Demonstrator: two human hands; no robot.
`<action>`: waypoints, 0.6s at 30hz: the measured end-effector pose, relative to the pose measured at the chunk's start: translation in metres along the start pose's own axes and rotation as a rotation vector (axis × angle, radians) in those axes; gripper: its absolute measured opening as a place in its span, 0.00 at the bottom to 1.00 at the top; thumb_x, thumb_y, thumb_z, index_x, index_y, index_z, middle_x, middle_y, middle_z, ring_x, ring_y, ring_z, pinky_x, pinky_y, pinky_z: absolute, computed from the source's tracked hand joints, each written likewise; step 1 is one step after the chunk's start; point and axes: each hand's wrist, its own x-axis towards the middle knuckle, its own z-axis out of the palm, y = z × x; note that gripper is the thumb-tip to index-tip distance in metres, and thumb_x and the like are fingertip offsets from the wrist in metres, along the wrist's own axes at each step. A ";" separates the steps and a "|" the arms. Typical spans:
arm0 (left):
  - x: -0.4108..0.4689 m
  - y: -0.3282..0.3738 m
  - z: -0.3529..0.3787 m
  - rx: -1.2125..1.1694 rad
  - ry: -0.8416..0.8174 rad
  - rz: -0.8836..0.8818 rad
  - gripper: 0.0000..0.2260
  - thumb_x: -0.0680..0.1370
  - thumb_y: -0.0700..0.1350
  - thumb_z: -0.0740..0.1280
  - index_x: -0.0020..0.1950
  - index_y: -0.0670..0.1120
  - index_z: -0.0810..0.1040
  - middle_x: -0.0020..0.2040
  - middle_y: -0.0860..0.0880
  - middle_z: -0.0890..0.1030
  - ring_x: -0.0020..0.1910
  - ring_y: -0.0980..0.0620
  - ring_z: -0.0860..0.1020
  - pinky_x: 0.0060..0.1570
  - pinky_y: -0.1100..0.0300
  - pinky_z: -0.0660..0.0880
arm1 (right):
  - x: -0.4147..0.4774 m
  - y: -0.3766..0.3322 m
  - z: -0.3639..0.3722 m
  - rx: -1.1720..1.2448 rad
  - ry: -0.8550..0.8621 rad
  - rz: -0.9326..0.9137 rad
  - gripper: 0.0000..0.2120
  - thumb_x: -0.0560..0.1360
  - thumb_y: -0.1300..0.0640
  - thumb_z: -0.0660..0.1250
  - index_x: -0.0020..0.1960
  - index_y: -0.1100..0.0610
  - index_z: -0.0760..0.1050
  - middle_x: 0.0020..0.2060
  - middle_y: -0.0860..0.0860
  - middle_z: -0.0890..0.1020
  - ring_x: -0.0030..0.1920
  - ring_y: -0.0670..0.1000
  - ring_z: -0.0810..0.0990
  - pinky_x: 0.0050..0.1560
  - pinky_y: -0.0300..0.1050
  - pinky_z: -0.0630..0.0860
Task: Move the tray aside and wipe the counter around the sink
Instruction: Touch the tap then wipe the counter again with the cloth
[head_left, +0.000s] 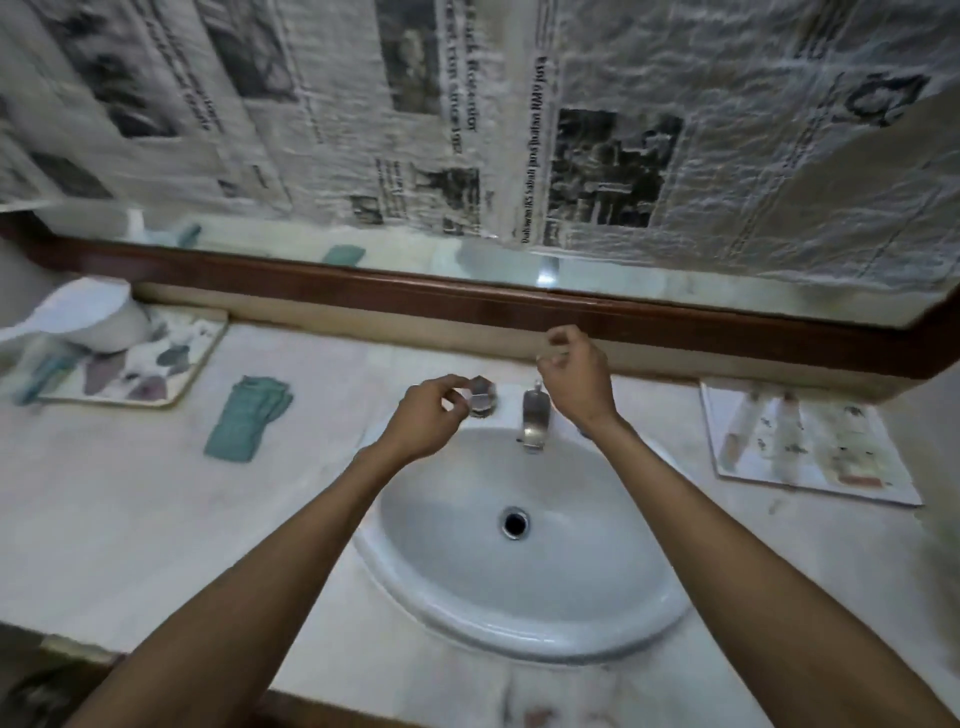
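A patterned tray (200, 358) lies on the pale counter (130, 519) at the far left, with a white scoop (88, 317) and a bluish item on it. A folded green cloth (249, 418) rests on the counter between that tray and the white oval sink (519, 644). My left hand (426, 415) hovers behind the sink's left rim, fingers loosely curled beside the crystal tap knob (482, 400); I cannot tell if they touch it. My right hand (571, 379) is raised just behind the chrome faucet (535, 415), fingers loosely bent, holding nothing.
A second flat patterned tray or mat (810, 447) lies on the counter right of the sink. A dark wooden mirror frame (467, 301) runs along the back, and newspaper (675, 156) covers the mirror above. The counter's front edge is near my body.
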 end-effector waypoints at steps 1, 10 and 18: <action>-0.009 -0.020 -0.019 -0.005 0.019 -0.023 0.13 0.78 0.50 0.67 0.63 0.54 0.80 0.47 0.57 0.85 0.41 0.54 0.83 0.45 0.56 0.79 | -0.005 -0.017 0.021 0.009 -0.018 -0.006 0.12 0.73 0.53 0.68 0.56 0.52 0.75 0.51 0.50 0.81 0.46 0.53 0.81 0.50 0.51 0.79; -0.081 -0.173 -0.145 0.002 0.272 -0.265 0.13 0.78 0.47 0.65 0.62 0.51 0.80 0.45 0.55 0.82 0.51 0.47 0.82 0.56 0.53 0.77 | -0.066 -0.110 0.189 0.020 -0.271 -0.013 0.16 0.79 0.50 0.64 0.63 0.56 0.72 0.60 0.51 0.78 0.48 0.49 0.77 0.53 0.44 0.71; -0.077 -0.262 -0.168 0.004 0.350 -0.469 0.19 0.79 0.45 0.65 0.70 0.45 0.74 0.64 0.41 0.77 0.62 0.41 0.77 0.59 0.53 0.73 | -0.068 -0.122 0.290 -0.084 -0.491 -0.022 0.20 0.79 0.49 0.64 0.67 0.57 0.69 0.64 0.56 0.74 0.63 0.56 0.75 0.63 0.47 0.69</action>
